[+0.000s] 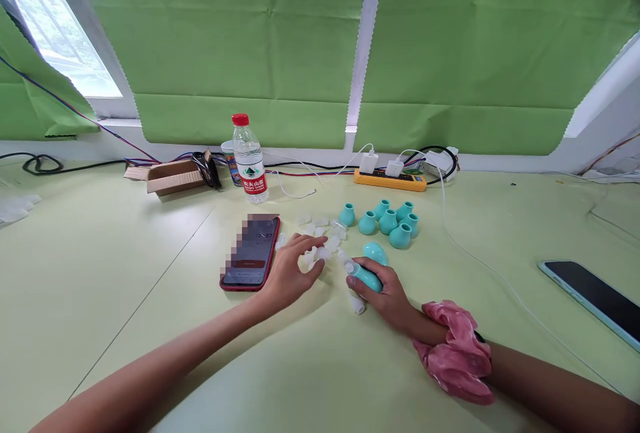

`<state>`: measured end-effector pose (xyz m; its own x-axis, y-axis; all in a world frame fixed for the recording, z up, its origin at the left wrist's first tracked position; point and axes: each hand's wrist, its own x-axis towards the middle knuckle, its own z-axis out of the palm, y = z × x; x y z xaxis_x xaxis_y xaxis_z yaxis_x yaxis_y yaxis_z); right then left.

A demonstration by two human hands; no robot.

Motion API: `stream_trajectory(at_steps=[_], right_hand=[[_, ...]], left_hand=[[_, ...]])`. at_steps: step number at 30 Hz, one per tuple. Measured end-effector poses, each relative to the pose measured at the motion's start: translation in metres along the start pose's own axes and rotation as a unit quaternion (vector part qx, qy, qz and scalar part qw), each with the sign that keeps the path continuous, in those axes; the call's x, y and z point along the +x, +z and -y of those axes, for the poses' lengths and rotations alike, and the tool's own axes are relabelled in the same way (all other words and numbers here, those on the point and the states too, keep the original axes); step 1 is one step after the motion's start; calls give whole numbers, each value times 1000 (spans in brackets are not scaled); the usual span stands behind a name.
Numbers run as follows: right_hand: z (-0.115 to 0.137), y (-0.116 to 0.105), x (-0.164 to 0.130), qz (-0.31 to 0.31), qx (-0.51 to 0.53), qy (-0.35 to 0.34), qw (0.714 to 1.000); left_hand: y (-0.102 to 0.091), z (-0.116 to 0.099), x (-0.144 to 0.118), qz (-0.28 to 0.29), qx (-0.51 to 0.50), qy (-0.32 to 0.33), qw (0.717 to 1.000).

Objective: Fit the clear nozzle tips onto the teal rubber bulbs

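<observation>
My right hand (380,292) is wrapped around a turquoise squeeze bulb (369,278) with a whitish translucent tip that points up and left. My left hand (295,266) reaches over a loose pile of small translucent plastic pieces (320,246), its thumb and fingers apart; whether a fingertip touches a piece I cannot tell. Just beyond my right hand lies another turquoise bulb (375,253) on its side. Below the held bulb, a whitish tube-like piece (357,304) rests on the table. Several turquoise bulbs (388,221) with open necks stand grouped behind.
Beside my left hand lies a red-edged phone (250,253); another phone (595,296) is far right. A water bottle (251,163), a cup (231,161) and an open cardboard box (177,178) stand at the back. Cables run from an orange power strip (390,181), one crossing the table's right side.
</observation>
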<state>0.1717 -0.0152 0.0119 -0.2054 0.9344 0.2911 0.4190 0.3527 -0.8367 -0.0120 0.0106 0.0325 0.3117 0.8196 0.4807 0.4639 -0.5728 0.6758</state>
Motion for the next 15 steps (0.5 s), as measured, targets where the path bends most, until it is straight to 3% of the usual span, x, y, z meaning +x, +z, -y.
stream_trajectory(at_steps=[3, 6, 15], right_hand=[[1, -1, 0, 23, -20, -22, 999], [1, -1, 0, 25, -37, -29, 999], [1, 0, 0, 31, -57, -53, 996]], left_hand=[[-3, -5, 4, 4, -161, -124, 979], [-4, -10, 4, 36, -303, -215, 928], [-1, -10, 0, 87, -461, -257, 845]])
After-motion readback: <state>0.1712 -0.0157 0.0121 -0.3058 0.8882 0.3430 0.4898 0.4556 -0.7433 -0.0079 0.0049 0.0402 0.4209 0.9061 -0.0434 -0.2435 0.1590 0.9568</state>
